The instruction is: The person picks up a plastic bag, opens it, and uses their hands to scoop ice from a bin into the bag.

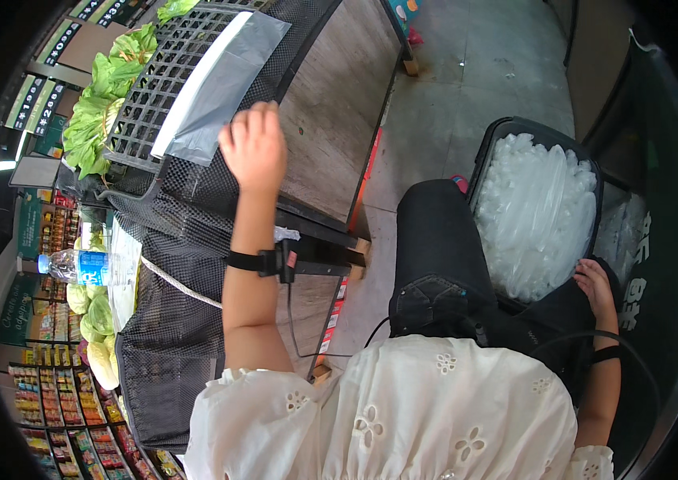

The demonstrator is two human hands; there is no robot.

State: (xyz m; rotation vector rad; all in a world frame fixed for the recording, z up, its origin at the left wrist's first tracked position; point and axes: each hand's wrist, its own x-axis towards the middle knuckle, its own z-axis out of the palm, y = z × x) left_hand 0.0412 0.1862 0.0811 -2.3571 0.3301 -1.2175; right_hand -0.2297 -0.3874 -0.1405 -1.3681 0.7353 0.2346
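My left hand (254, 147) is raised over the mesh-covered display stand, its fingers near the edge of a stack of flat plastic bags (225, 90). The bags, with a white band along one side, lie on a black plastic grid crate (159, 78). Whether the fingers touch the bags I cannot tell. My right hand (595, 287) rests beside a dark bin (597, 198), fingers slightly curled and apart, with nothing visible in it. Clear plastic bags (534, 216) in rolled bundles fill the bin. Leafy greens (96, 114) lie along the crate's far side.
A water bottle (84, 267) lies by cabbages (99, 315) on the left. Black mesh (177, 360) drapes the stand, and a white cord (180, 285) crosses it. Wood-look panels (333, 114) form the stand's side. A dark panel (669, 180) borders the bin on the right.
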